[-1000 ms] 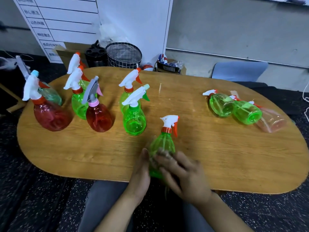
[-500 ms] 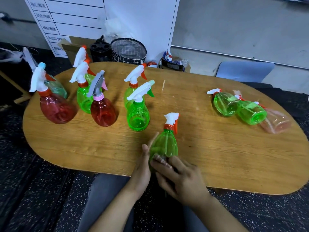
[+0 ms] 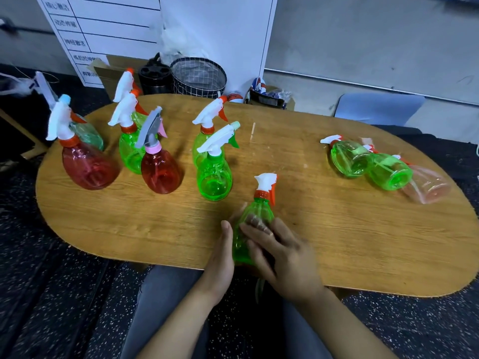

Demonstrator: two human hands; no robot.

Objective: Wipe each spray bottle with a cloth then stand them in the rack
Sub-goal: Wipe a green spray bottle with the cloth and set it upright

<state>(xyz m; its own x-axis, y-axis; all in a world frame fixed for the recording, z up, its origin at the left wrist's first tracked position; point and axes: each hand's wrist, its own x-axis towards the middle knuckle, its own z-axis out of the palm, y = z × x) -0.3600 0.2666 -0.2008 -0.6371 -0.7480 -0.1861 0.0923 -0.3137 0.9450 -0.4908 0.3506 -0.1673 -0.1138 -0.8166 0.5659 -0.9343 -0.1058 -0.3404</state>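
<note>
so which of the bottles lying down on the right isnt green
The pale pink bottle, farthest right of the three lying on the table. The two green bottles beside it are bright green.

I have only one view to work with, the head camera, worn high and looking forward and steeply down over the near edge of the oval wooden table (image 3: 337, 229). The lens is wide: the table's rim bows, and the wall (image 3: 363, 42) at the top of the frame leans. It sits close, so the forearms enter from the bottom centre and my left hand (image 3: 220, 265) and right hand (image 3: 282, 260) fill the lower middle. The person's lap shows at the bottom edge, the speckled floor (image 3: 51, 294) at lower left and lower right. The whiteboard (image 3: 124, 35) stands at upper left. No second view shares this scene.
</note>
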